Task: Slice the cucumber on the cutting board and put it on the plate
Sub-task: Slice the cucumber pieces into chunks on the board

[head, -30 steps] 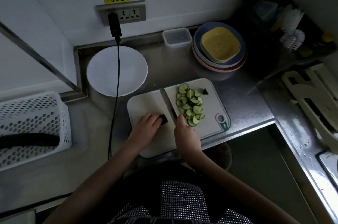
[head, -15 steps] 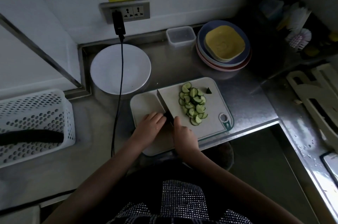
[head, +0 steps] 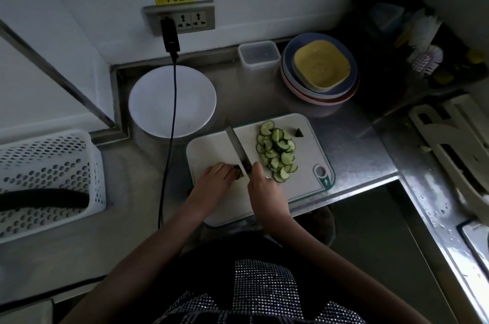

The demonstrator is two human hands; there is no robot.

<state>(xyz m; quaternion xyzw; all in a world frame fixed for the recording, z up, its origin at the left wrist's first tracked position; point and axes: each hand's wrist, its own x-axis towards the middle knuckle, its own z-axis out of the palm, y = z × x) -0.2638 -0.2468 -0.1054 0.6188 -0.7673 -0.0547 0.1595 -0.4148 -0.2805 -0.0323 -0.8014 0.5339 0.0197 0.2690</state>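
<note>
Item: white rectangular plastic cutting board with a green rim (head: 211,146), on the steel counter at the near centre. Left hand (head: 215,178): fingers curled down over a small dark-green cucumber end stub (head: 239,174), pinning it to the board. Right hand (head: 264,186): wrapped round the handle of a long narrow steel-bladed kitchen knife (head: 238,146), blade running far-left from the hand, edge just right of the stub. Change noted: a second ago a slightly longer dark piece showed beyond the left fingertips; now only a nub remains, and the blade has come to lie close against it (whether the edge is on the board or lifted cannot be told). Heap of pale green half-moon cucumber slices (head: 276,150): right half of the board, apart from the knife; one dark triangular offcut (head: 299,132) lies far-right of it. Round white plate (head: 158,101): far-left of the board, holding no slices. Judgement: slicing all but done; transfer to the plate is outstanding.
</note>
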